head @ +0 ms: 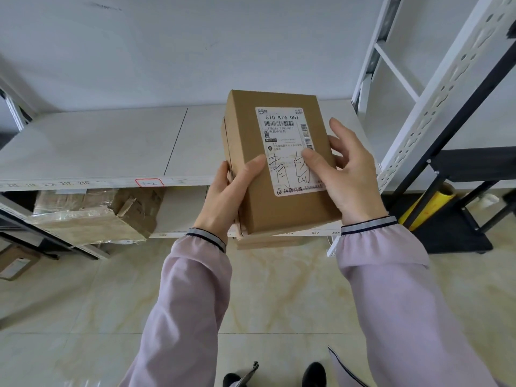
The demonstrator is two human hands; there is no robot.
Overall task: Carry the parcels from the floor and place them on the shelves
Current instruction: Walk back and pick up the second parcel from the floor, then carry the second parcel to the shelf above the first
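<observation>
I have a brown cardboard parcel (279, 169) clasped between both hands, raised in front of the white shelf board (92, 146). My left hand (226, 199) cups its near left edge, thumb laid on top; my right hand (351, 174) wraps the right side, thumb pressing the shipping label (290, 149) — label up, likely so I can read it. A second, flatter box (268, 243) seems to ride underneath. The board ahead lies bare — a fair spot for it.

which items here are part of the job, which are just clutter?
Job: box held in left hand and right hand; second box under it; shelf; taped parcel below.
Clutter: yellow roll, black stand.
</observation>
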